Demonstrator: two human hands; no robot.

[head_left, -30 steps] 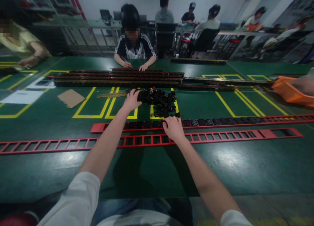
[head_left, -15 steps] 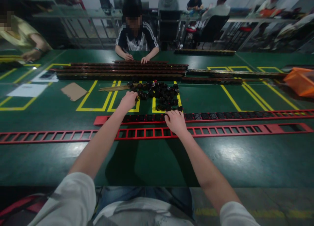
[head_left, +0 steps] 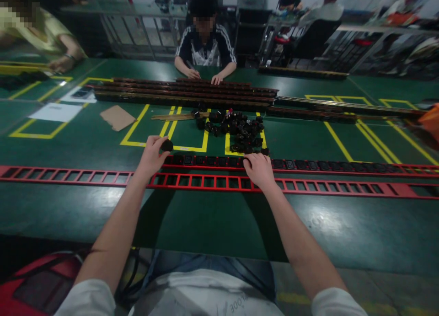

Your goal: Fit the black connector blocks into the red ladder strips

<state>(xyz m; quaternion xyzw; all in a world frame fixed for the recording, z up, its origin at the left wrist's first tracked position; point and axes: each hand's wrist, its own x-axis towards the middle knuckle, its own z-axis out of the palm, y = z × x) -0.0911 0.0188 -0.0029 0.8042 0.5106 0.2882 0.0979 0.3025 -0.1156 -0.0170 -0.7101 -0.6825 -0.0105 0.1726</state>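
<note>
My left hand [head_left: 152, 157] is closed in a pinch on a small black socket module [head_left: 167, 145], just above the left end of a long red rail [head_left: 234, 166]. Black square sockets [head_left: 290, 164] fill a row of openings along this rail. My right hand [head_left: 259, 168] lies across the rail further right, fingers bent over its far edge, gripping it; the fingertips are partly hidden. Beyond the right hand is a loose pile of black socket modules [head_left: 244, 132]. A second red rail [head_left: 202, 181] with bare square openings runs parallel, nearer to me.
Behind the pile lie stacked long dark rails [head_left: 185, 94]. A cardboard piece [head_left: 117, 118] and white paper [head_left: 56, 112] lie at left, an orange bag [head_left: 430, 124] at far right. A co-worker [head_left: 206, 46] sits opposite, hands on the table; another person [head_left: 51, 37] sits at left.
My left hand has come back from the pile, toward me and left, with a black socket module in its fingers. My right hand stays on the rail. The view has shifted slightly.
</note>
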